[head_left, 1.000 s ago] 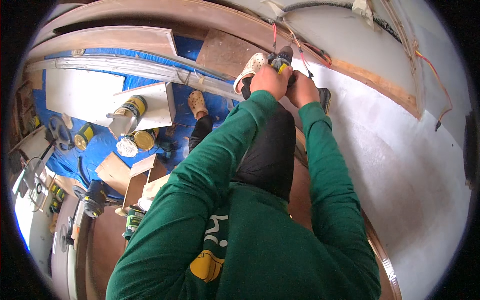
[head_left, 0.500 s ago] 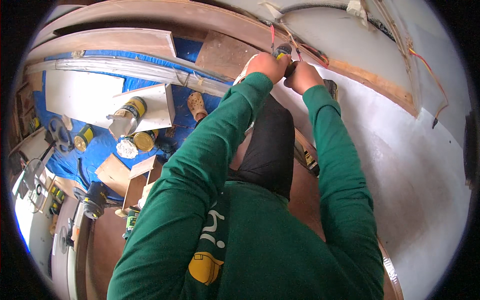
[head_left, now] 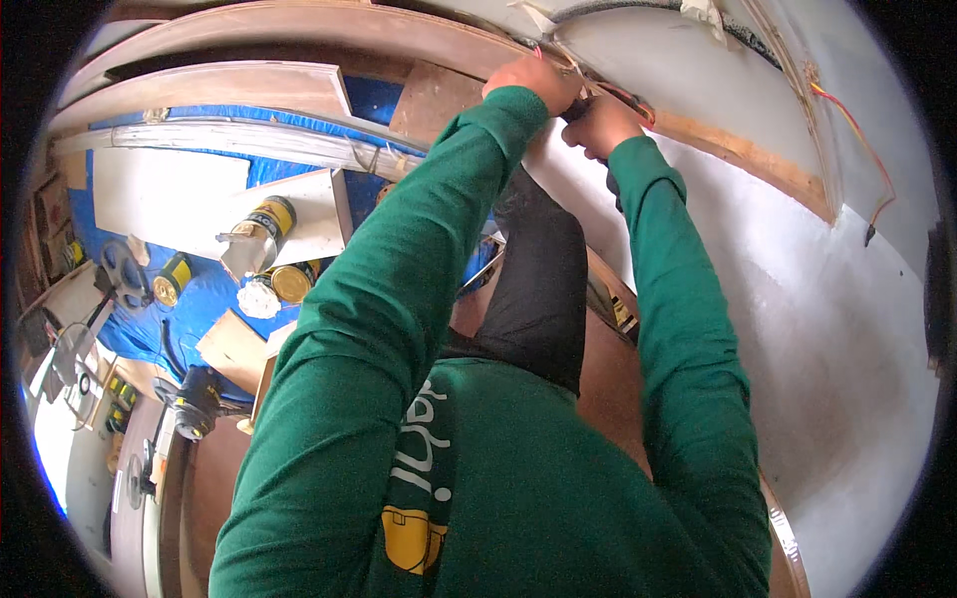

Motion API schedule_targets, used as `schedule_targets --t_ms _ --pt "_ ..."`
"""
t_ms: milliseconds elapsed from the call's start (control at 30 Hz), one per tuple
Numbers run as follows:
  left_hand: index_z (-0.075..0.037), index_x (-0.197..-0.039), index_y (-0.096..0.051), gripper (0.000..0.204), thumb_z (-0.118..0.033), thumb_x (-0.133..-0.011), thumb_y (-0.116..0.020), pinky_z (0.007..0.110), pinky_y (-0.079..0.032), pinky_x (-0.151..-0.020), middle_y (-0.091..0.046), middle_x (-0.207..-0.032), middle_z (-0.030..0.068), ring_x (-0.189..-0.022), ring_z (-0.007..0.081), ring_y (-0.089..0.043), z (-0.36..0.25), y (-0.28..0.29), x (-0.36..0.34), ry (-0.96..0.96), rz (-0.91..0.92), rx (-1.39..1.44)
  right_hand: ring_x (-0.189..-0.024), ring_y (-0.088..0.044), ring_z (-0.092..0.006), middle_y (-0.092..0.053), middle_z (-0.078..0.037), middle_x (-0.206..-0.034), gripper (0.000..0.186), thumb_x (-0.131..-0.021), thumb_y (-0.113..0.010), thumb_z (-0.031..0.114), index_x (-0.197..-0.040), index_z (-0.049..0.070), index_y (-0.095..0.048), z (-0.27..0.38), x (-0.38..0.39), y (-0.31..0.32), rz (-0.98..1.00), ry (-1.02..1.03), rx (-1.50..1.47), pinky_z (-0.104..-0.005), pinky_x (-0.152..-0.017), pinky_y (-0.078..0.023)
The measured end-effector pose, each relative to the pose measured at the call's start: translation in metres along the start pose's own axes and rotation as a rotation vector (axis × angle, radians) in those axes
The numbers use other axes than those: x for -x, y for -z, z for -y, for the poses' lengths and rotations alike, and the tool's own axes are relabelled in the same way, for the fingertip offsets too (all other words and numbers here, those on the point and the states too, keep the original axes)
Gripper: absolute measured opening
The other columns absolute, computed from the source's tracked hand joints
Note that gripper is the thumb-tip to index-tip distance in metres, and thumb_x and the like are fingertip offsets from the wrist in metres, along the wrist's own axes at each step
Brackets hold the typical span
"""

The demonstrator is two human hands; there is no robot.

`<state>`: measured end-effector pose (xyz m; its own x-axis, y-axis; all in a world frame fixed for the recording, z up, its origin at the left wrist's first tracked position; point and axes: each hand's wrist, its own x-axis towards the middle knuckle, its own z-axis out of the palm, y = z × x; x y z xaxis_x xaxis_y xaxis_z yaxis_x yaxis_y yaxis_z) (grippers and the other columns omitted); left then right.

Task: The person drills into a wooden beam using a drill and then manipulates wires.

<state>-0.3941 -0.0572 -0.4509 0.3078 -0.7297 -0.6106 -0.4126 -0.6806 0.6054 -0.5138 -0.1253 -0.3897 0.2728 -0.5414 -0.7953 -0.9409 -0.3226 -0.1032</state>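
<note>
Right-hand fingers are gripping a drill; the left hand is hiding its fingers, state unclear. Cans are sitting left.

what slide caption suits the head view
Right grip closed on a dark, half-hidden tool, left grip beside it, near a white surface.

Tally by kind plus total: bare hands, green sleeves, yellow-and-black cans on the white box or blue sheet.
Hands: 2 (left hand, right hand)
Sleeves: 2 (left sleeve, right sleeve)
Cans: 3 (box-top can, gold-ended can, leftmost can)
Total: 7
</note>
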Motion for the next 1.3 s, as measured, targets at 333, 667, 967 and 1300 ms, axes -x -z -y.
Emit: schedule_targets --t_ms 333,667,967,1300 --pt "-0.010 -0.122 -0.075 0.056 -0.049 -0.084 -0.061 0.041 -0.053 -0.102 -0.071 -0.129 0.0131 -0.120 0.0293 -0.068 -0.045 0.051 -0.002 -0.015 0.023 -0.085 -0.050 -0.060 -0.0169 -0.063 -0.007 -0.062 0.022 -0.074 -0.076 0.019 -0.082 0.001 -0.067 -0.005 -0.021 0.007 0.035 0.126 -0.199 -0.0355 -0.044 -0.048" --pt "-0.002 -0.108 -0.077 0.063 -0.058 -0.086 -0.059 0.045 -0.056 -0.094 -0.074 -0.110 0.0241 -0.106 0.0399 -0.072 0.009 0.014 0.083 0.065 -0.002 -0.013 -0.108 -0.069 -0.0407 -0.073 -0.023 -0.113 0.058 -0.075 -0.082 0.029 -0.124 0.006 -0.063 -0.020 0.024 -0.092 -0.269 0.122 -0.115 -0.0476 -0.093 -0.057" --pt "0.002 -0.097 -0.077 0.070 -0.066 -0.087 -0.062 0.045 -0.058 -0.088 -0.074 -0.097 0.0267 -0.097 0.0401 -0.074 0.033 -0.054 0.117 0.060 0.023 0.058 -0.106 -0.070 -0.0405 -0.074 -0.021 -0.110 0.062 -0.075 -0.085 0.025 -0.129 0.008 -0.059 -0.046 0.070 -0.098 -0.163 0.067 0.081 -0.0495 -0.090 -0.057" --pt "0.007 -0.102 -0.071 0.080 -0.070 -0.080 -0.073 0.049 -0.056 -0.083 -0.073 -0.093 0.0296 -0.093 0.0435 -0.073 0.054 -0.081 0.122 -0.002 -0.027 0.247 -0.096 -0.072 -0.0414 -0.074 -0.019 -0.099 0.049 -0.075 -0.081 0.019 -0.117 0.010 -0.058 -0.058 0.087 -0.104 -0.316 0.150 0.130 -0.0527 -0.082 -0.057"
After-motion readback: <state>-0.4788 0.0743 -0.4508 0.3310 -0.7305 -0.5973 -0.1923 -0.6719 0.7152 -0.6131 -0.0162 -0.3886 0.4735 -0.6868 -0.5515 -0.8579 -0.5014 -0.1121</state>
